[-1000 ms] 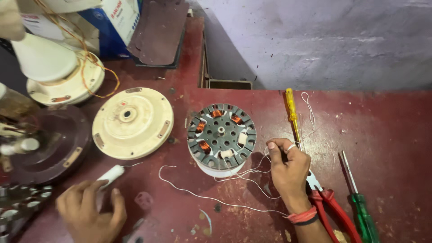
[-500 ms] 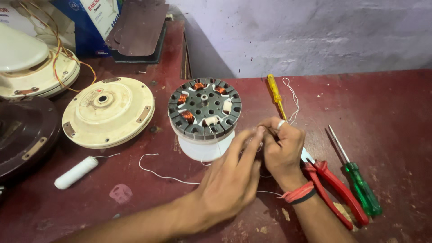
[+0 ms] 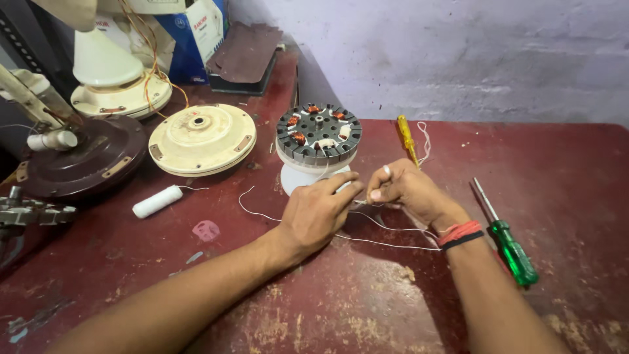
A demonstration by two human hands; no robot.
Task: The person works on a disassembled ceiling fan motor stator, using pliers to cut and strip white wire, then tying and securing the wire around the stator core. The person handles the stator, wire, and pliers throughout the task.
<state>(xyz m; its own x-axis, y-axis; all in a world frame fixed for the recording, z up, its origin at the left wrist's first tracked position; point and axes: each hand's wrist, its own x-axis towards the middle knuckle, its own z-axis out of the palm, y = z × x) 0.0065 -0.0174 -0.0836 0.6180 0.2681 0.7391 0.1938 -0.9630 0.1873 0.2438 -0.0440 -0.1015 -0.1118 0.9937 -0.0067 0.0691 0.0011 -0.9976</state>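
Blue-and-white carton (image 3: 196, 36) upright at bench's far-left corner; left hand (image 3: 318, 213) and right hand (image 3: 403, 190), grips pinched on white thread (image 3: 386, 244).

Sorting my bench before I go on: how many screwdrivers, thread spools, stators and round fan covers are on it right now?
Screwdrivers: 2, yellow and green
Thread spools: 1, white
Stators: 1
Round fan covers: 2, cream and dark brown
Total: 6
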